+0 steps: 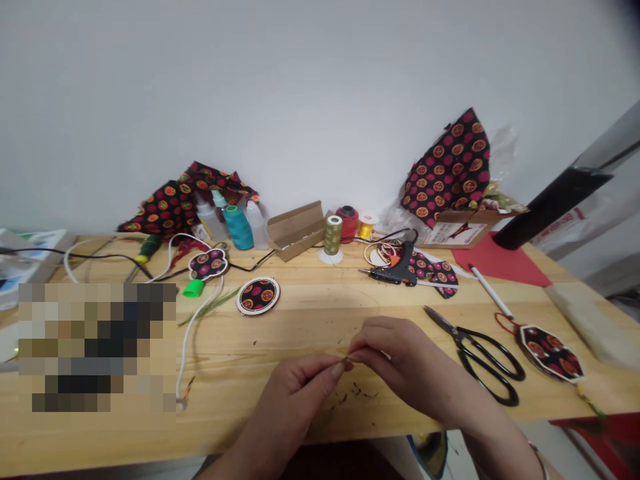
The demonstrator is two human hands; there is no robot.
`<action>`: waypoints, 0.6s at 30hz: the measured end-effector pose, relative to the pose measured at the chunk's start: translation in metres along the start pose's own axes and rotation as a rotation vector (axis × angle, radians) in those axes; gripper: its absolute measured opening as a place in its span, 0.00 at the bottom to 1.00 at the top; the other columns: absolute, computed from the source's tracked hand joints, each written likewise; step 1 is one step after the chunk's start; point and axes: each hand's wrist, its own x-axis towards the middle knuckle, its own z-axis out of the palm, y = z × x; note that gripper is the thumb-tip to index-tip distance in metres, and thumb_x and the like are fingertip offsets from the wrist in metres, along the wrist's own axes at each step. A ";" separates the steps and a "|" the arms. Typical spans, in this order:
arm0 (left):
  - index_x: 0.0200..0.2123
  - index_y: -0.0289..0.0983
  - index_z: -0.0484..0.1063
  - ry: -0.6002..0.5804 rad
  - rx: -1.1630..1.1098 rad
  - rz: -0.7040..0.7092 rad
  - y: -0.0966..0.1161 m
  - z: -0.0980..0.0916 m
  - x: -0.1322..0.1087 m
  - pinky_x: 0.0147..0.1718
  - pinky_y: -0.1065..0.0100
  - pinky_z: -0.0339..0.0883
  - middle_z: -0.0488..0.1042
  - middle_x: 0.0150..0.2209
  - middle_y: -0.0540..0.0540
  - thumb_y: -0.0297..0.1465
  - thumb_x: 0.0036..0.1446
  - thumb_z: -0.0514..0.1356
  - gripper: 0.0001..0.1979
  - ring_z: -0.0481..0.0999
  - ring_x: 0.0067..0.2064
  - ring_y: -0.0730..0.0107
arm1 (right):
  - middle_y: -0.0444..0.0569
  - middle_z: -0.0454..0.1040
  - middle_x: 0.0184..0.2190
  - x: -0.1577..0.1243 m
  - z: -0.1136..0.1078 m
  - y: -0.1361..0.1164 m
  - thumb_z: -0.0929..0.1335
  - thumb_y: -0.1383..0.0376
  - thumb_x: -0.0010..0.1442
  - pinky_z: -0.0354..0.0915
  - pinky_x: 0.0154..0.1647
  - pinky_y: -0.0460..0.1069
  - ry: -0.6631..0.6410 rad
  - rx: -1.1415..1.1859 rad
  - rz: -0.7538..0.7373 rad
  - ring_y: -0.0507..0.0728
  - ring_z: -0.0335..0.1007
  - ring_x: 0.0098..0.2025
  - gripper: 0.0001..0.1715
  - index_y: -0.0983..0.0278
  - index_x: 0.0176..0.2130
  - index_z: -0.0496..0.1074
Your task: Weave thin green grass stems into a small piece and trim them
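My left hand (305, 393) and my right hand (395, 360) meet fingertip to fingertip over the front of the wooden table. Thumb and forefinger of each are pinched on a thin olive-green thread (346, 360), of which only a tiny bit shows. Small dark scraps (343, 400) lie just below the fingers. Black-handled scissors (470, 347) rest to the right of my right hand, blades partly hidden by nothing and pointing away. Beyond my left hand lies a round, wood-rimmed piece with patterned fabric (259, 296).
A spool of olive thread (333, 235), a red spool (347, 224) and a glue gun (395, 267) stand or lie toward the wall. An octagonal fabric piece (550, 351) and a white pen (491, 291) are at right. White cord (193, 327) crosses the left side.
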 end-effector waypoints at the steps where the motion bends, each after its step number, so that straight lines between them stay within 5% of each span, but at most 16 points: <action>1: 0.35 0.43 0.80 -0.006 -0.010 0.001 0.000 0.000 0.000 0.31 0.71 0.58 0.75 0.25 0.51 0.38 0.55 0.58 0.12 0.67 0.32 0.66 | 0.43 0.71 0.28 0.000 0.000 0.001 0.63 0.70 0.61 0.58 0.33 0.45 -0.002 0.004 0.000 0.50 0.65 0.31 0.09 0.63 0.32 0.72; 7: 0.36 0.43 0.80 0.000 -0.068 -0.016 0.000 0.000 0.001 0.34 0.71 0.59 0.77 0.27 0.51 0.37 0.54 0.59 0.11 0.69 0.34 0.66 | 0.43 0.71 0.27 0.003 0.000 0.004 0.63 0.70 0.61 0.59 0.32 0.44 -0.011 0.037 -0.017 0.50 0.66 0.31 0.10 0.63 0.32 0.72; 13: 0.34 0.42 0.81 0.080 -0.107 -0.071 -0.002 -0.001 0.001 0.21 0.75 0.52 0.60 0.13 0.56 0.38 0.53 0.60 0.11 0.58 0.21 0.76 | 0.46 0.73 0.32 0.005 -0.001 0.012 0.63 0.68 0.61 0.63 0.37 0.46 0.124 0.013 0.015 0.52 0.69 0.36 0.08 0.62 0.36 0.72; 18: 0.34 0.39 0.80 0.164 -0.158 -0.125 -0.009 -0.005 0.002 0.15 0.75 0.40 0.50 0.12 0.59 0.40 0.50 0.62 0.13 0.44 0.17 0.79 | 0.56 0.72 0.45 -0.026 -0.014 0.040 0.62 0.68 0.59 0.63 0.48 0.57 0.285 -0.403 0.201 0.62 0.67 0.47 0.15 0.66 0.46 0.70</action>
